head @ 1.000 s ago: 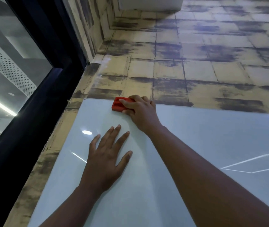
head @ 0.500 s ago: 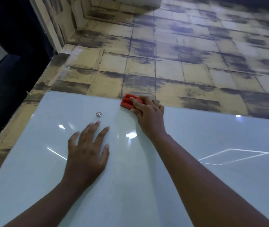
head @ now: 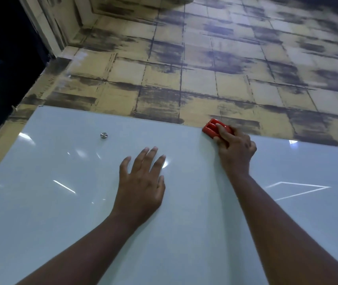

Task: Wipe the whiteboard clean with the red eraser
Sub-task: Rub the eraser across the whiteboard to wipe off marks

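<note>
Glossy whiteboard (head: 61,202) bears red eraser (head: 212,128), flat left hand (head: 141,186), metal stud (head: 103,135).

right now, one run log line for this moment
right hand grips red eraser at whiteboard top edge | left hand flat on board | no marks visible

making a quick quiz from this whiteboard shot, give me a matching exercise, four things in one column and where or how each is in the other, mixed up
Things:
1. red eraser
2. left hand
3. right hand
4. metal stud

States:
A. flat on the whiteboard, fingers spread
B. fixed in the board near its upper left corner
C. at the board's top edge
D. curled round the eraser

Pairs: 1-C, 2-A, 3-D, 4-B
</note>
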The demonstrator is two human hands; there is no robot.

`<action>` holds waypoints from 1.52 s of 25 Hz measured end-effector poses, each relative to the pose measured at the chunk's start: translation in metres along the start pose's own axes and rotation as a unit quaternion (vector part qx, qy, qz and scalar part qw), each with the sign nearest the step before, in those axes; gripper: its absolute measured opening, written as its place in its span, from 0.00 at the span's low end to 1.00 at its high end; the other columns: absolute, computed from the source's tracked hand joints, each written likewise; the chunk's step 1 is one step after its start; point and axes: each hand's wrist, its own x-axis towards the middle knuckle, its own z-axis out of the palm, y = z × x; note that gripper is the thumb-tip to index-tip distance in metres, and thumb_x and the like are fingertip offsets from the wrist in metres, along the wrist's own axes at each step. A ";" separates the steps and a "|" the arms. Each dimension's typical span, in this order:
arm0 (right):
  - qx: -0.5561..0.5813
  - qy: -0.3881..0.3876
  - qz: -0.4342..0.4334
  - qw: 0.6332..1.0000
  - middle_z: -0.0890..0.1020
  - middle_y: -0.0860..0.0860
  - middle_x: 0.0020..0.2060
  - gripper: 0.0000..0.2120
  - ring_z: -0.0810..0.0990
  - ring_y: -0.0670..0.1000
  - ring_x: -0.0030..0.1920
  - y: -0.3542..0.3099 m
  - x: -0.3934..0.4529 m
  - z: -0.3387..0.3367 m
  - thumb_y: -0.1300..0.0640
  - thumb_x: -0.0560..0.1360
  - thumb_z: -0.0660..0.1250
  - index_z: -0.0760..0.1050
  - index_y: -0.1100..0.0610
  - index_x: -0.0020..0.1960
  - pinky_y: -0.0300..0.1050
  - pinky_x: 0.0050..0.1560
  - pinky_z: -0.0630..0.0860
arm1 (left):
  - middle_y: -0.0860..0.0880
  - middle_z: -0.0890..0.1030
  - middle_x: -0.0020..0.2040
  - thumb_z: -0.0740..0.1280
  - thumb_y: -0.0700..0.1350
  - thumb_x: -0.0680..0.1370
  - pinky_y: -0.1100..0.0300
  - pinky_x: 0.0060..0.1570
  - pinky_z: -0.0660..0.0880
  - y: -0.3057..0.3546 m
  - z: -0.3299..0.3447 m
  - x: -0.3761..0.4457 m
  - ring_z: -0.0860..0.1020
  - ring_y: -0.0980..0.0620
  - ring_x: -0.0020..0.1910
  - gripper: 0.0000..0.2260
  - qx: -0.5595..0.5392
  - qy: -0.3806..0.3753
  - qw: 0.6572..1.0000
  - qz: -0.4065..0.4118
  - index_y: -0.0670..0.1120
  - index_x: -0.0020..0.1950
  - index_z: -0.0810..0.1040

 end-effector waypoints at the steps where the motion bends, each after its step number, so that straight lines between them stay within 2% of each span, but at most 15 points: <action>1: 0.010 0.000 0.019 1.000 0.76 0.51 0.72 0.19 0.71 0.59 0.70 -0.008 -0.004 0.002 0.51 0.81 0.70 0.78 0.44 0.72 0.56 0.72 0.57 | 0.43 0.74 0.78 0.57 0.50 0.81 0.35 0.72 0.67 0.009 0.003 0.001 0.72 0.43 0.78 0.24 -0.002 -0.002 1.000 -0.006 0.46 0.75 0.76; 3: 0.030 -0.013 -0.004 0.999 0.77 0.52 0.72 0.19 0.72 0.59 0.70 -0.034 -0.017 0.010 0.51 0.80 0.70 0.79 0.43 0.71 0.55 0.70 0.57 | 0.43 0.73 0.78 0.57 0.49 0.81 0.35 0.73 0.66 0.018 0.007 0.002 0.71 0.43 0.78 0.24 -0.001 0.003 1.000 -0.020 0.46 0.76 0.75; 5: 0.029 -0.033 -0.098 0.994 0.78 0.52 0.70 0.18 0.74 0.59 0.68 -0.068 -0.035 0.022 0.52 0.79 0.70 0.80 0.43 0.69 0.59 0.68 0.60 | 0.41 0.74 0.77 0.59 0.49 0.81 0.36 0.73 0.66 0.020 0.006 0.001 0.72 0.42 0.77 0.24 0.001 0.009 1.000 -0.019 0.45 0.76 0.75; 7: 0.030 -0.066 -0.168 0.983 0.78 0.52 0.70 0.18 0.74 0.59 0.69 -0.100 -0.054 0.034 0.51 0.80 0.67 0.79 0.43 0.70 0.63 0.70 0.62 | 0.39 0.75 0.76 0.60 0.49 0.82 0.36 0.73 0.66 0.019 0.003 -0.001 0.73 0.41 0.76 0.24 0.018 0.003 1.000 -0.017 0.42 0.76 0.75; 11: 0.020 -0.108 -0.183 0.977 0.74 0.52 0.75 0.20 0.69 0.58 0.74 -0.113 -0.061 0.036 0.51 0.84 0.64 0.74 0.43 0.75 0.61 0.75 0.57 | 0.37 0.77 0.74 0.56 0.52 0.83 0.35 0.75 0.66 0.018 0.004 -0.004 0.75 0.39 0.74 0.26 0.025 -0.030 0.999 -0.020 0.39 0.75 0.75; 15: 0.025 -0.117 -0.179 0.977 0.75 0.51 0.74 0.20 0.70 0.57 0.74 -0.087 -0.061 0.022 0.50 0.84 0.66 0.74 0.42 0.75 0.65 0.75 0.59 | 0.39 0.72 0.79 0.54 0.53 0.85 0.36 0.78 0.63 0.017 0.000 -0.011 0.69 0.41 0.80 0.27 0.003 -0.039 0.999 -0.023 0.40 0.81 0.69; 17: 0.025 -0.093 -0.168 0.981 0.77 0.51 0.72 0.19 0.72 0.56 0.72 -0.064 -0.070 0.013 0.50 0.83 0.66 0.76 0.42 0.73 0.67 0.74 0.60 | 0.39 0.67 0.82 0.52 0.52 0.85 0.36 0.79 0.62 0.022 -0.002 -0.018 0.65 0.42 0.82 0.28 0.005 -0.041 0.999 -0.024 0.40 0.82 0.66; 22: 0.009 -0.034 -0.098 0.995 0.78 0.50 0.69 0.20 0.74 0.56 0.70 -0.009 -0.094 -0.016 0.45 0.82 0.58 0.78 0.42 0.71 0.68 0.74 0.60 | 0.41 0.60 0.85 0.54 0.51 0.85 0.36 0.81 0.58 0.042 -0.009 -0.062 0.59 0.43 0.85 0.29 -0.013 -0.030 0.998 -0.057 0.41 0.85 0.61; 25: -0.004 -0.026 -0.087 0.996 0.77 0.51 0.68 0.18 0.74 0.56 0.69 0.003 -0.137 -0.033 0.50 0.83 0.64 0.76 0.43 0.72 0.66 0.72 0.63 | 0.40 0.59 0.85 0.55 0.51 0.85 0.36 0.81 0.57 0.057 -0.024 -0.100 0.59 0.42 0.85 0.29 -0.023 -0.046 0.996 -0.075 0.41 0.85 0.61; 28: -0.046 -0.060 -0.140 0.987 0.75 0.51 0.69 0.22 0.74 0.55 0.66 0.006 -0.182 -0.052 0.55 0.82 0.67 0.73 0.45 0.75 0.58 0.66 0.66 | 0.38 0.61 0.84 0.56 0.54 0.84 0.34 0.78 0.61 0.069 -0.046 -0.122 0.61 0.40 0.84 0.30 -0.011 -0.094 0.993 -0.077 0.40 0.84 0.63; 31: -0.125 -0.141 -0.253 0.949 0.74 0.51 0.70 0.32 0.76 0.57 0.63 0.026 -0.194 -0.084 0.61 0.78 0.67 0.66 0.45 0.79 0.57 0.59 0.69 | 0.38 0.66 0.82 0.63 0.55 0.82 0.32 0.73 0.65 0.076 -0.070 -0.110 0.67 0.39 0.81 0.33 0.040 -0.149 0.988 -0.011 0.40 0.83 0.64; 33: -0.156 -0.177 -0.291 0.927 0.74 0.52 0.70 0.35 0.77 0.57 0.61 0.048 -0.190 -0.116 0.62 0.76 0.67 0.63 0.45 0.80 0.57 0.56 0.71 | 0.38 0.68 0.81 0.68 0.55 0.81 0.31 0.73 0.65 0.096 -0.085 -0.086 0.67 0.39 0.80 0.35 0.046 -0.166 0.985 0.004 0.40 0.83 0.65; 36: -0.170 -0.176 -0.292 0.925 0.75 0.53 0.69 0.34 0.77 0.58 0.60 0.091 -0.173 -0.178 0.59 0.76 0.71 0.64 0.47 0.79 0.57 0.55 0.72 | 0.39 0.67 0.82 0.67 0.56 0.81 0.32 0.74 0.64 0.158 -0.096 -0.054 0.66 0.39 0.81 0.34 0.016 -0.179 0.983 -0.023 0.42 0.83 0.64; 38: -0.166 -0.171 -0.300 0.924 0.76 0.54 0.67 0.30 0.77 0.59 0.59 0.126 -0.160 -0.234 0.56 0.77 0.71 0.68 0.51 0.77 0.57 0.56 0.71 | 0.39 0.68 0.81 0.66 0.56 0.81 0.32 0.73 0.67 0.224 -0.098 -0.045 0.67 0.39 0.80 0.34 -0.024 -0.177 0.984 -0.026 0.42 0.83 0.66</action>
